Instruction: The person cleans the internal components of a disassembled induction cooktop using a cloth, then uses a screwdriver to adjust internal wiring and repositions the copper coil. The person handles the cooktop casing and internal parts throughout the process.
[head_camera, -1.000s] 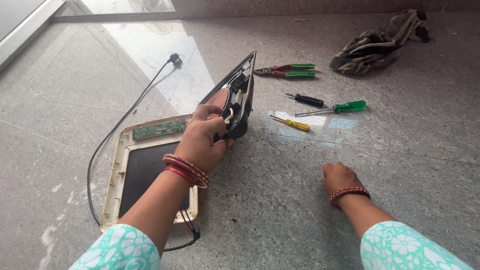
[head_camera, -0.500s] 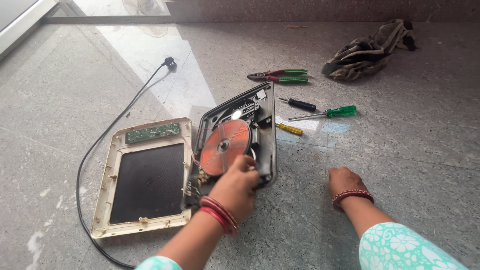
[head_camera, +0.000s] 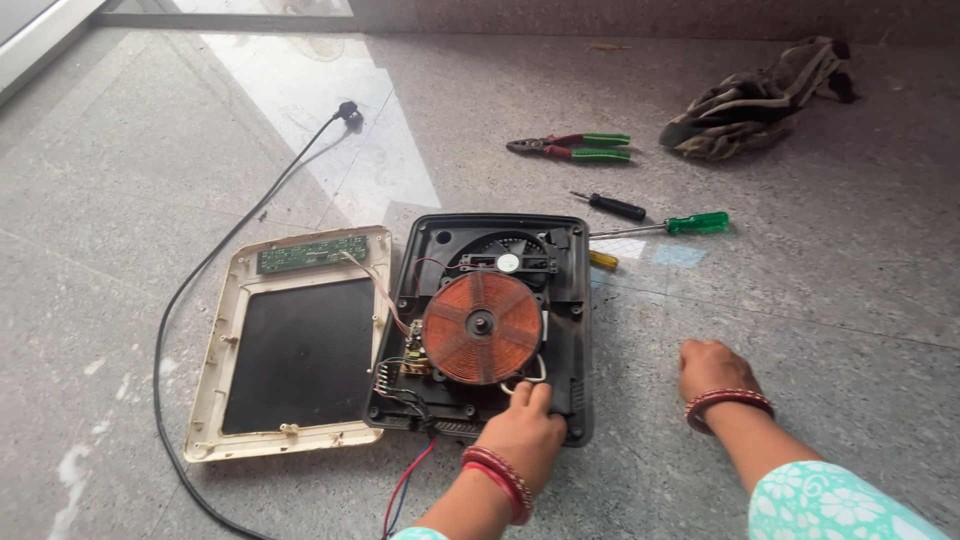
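An opened induction cooktop lies flat on the stone floor. Its black base (head_camera: 574, 300) shows a round copper coil (head_camera: 482, 328), a fan and wiring. My left hand (head_camera: 525, 430) rests on the base's near edge, fingers touching a white wire loop beside the coil. The cream top cover (head_camera: 225, 330) with its dark glass panel and green circuit board (head_camera: 310, 253) lies inside-up to the left, joined by thin wires. My right hand (head_camera: 712, 368) is pressed on the floor to the right, holding nothing.
A black power cord (head_camera: 240, 225) curves away to a plug (head_camera: 347, 110) at the back. Green-handled pliers (head_camera: 575, 147), a black screwdriver (head_camera: 612, 206), a green screwdriver (head_camera: 665, 225) and a yellow one lie behind the base. A crumpled rag (head_camera: 755, 100) sits far right.
The black base, held upright on its edge a second ago, has been swung down flat with the coil facing up. My left hand slid to its near edge. The right hand stayed put.
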